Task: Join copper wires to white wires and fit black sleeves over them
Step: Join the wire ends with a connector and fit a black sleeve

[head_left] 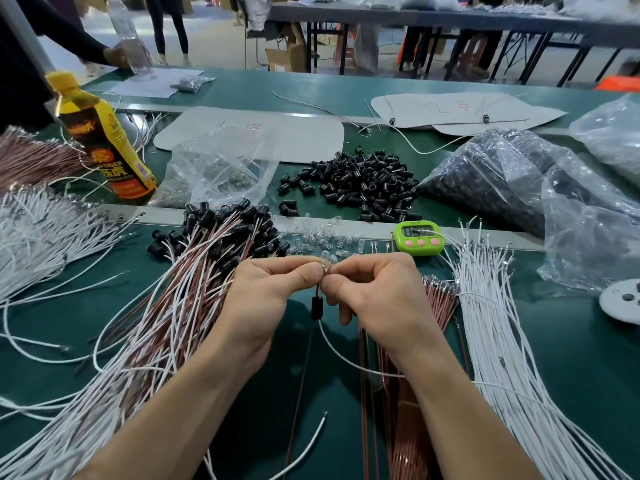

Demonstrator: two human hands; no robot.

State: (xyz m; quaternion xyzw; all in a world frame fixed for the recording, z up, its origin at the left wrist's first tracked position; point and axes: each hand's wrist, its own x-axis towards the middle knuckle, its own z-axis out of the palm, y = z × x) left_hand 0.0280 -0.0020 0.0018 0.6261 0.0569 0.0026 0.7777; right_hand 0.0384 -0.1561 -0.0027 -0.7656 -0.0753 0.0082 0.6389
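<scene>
- The left hand (263, 296) and right hand (377, 296) met above the green desk (571, 358), their fingertips (311, 271) pinching the wire ends (325, 268) together.
- A black sleeve (317, 308) hung on the wires just below the fingers.
- A white wire (346, 362) and a copper wire (299, 393) trailed down from it.
- Sleeved wires (194, 271) lay heaped at left; loose white wires (502, 341) at right.
- A green timer (418, 237) stood beyond the hands.

Yellow drink bottle (104, 140) on the table: "TIGER" in white on the label, large Chinese characters just under it. Red handwriting on the grey mat (294, 133) can't be read, and the green timer (419, 237) display is blurred.
</scene>
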